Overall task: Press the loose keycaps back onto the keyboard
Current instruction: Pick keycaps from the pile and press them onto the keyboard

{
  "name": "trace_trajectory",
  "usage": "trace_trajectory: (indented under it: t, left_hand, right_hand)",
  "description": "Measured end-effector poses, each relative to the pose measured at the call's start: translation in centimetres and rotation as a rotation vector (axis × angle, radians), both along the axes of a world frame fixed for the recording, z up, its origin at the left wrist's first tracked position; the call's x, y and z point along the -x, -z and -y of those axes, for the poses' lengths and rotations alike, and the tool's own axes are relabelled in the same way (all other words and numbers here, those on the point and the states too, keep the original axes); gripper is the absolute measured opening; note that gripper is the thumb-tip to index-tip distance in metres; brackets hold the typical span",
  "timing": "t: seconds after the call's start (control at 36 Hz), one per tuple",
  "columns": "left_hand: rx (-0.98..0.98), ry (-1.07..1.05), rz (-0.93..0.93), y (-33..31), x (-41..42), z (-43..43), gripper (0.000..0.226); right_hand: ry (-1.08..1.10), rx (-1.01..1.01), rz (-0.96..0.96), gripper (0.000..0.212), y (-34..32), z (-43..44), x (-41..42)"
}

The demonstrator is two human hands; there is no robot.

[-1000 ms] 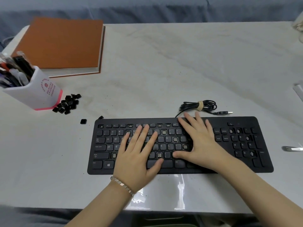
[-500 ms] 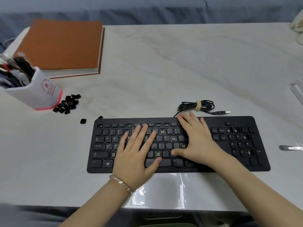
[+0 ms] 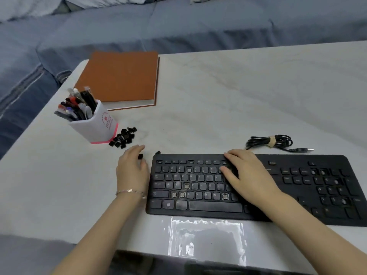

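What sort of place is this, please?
Probably a home or office desk: a black computer keyboard, a white pen holder full of pens and an orange hardcover book sit on a pale marbled tabletop.

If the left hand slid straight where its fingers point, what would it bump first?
Likely the lone keycap right at the fingertips of the left hand; whether they already touch is unclear. Past it lies the keycap pile.
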State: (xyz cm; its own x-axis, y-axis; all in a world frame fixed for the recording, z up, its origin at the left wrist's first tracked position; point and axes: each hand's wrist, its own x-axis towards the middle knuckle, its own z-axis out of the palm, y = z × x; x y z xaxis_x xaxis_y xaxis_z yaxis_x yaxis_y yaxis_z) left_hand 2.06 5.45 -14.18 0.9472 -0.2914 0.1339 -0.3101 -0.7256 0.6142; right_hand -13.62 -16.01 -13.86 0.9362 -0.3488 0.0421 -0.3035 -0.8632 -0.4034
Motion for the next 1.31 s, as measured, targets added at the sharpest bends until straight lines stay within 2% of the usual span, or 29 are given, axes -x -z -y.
trace_trajectory:
  t: [0.14,0.28,0.39,0.44,0.47,0.58,0.67,0.78,0.92,1.03,1.17,1.31]
  left_hand:
    - [-0.111,0.005,-0.116,0.9,-3.2,-1.4,0.037]
    - [-0.135,0.045,-0.071,1.4,-3.7,-1.5,0.015]
    - [-0.165,0.056,-0.085,1.1,-3.2,-1.5,0.011]
    - [-0.013,-0.010,-0.152,0.2,-2.2,-1.3,0.007]
    - [0.136,-0.058,-0.238,-0.6,-1.5,-1.1,0.006]
    - [0.844,-0.142,-0.801,-4.3,1.7,-0.3,0.008]
    - [1.037,-0.081,-1.046,-6.4,3.6,-0.1,0.013]
    - [1.064,-0.007,-1.102,-7.8,5.0,0.3,0.019]
    - [1.051,0.043,-1.056,-8.0,5.5,0.6,0.021]
    - [1.018,0.007,-1.008,-7.4,5.6,0.8,0.023]
    - [0.872,-0.025,-0.936,-6.0,6.4,1.4,0.033]
    - [0.697,0.045,-0.935,-4.8,7.8,3.5,0.024]
  right_hand:
    - [0.054,-0.033,0.043,0.040,0.2,-0.4,-0.1]
    - [0.048,-0.044,0.067,0.039,0.4,-0.6,0.4]
    - [0.031,-0.027,0.071,0.039,0.6,-0.5,0.7]
    - [0.023,-0.031,0.083,0.038,0.6,-0.4,0.8]
    - [0.020,-0.033,0.088,0.038,0.6,-0.4,0.9]
    - [0.010,-0.043,0.109,0.037,0.7,-0.3,0.9]
    - [0.008,-0.050,0.132,0.037,0.8,-0.3,0.9]
    - [0.013,-0.062,0.144,0.037,0.9,-0.4,0.8]
    - [0.021,-0.085,0.149,0.037,1.1,-0.3,0.8]
    - [0.019,-0.094,0.149,0.037,1.0,-0.3,0.9]
    - [0.003,-0.186,0.116,0.035,0.5,0.0,1.0]
    - [0.022,-0.359,0.257,0.029,-0.8,-0.7,1.7]
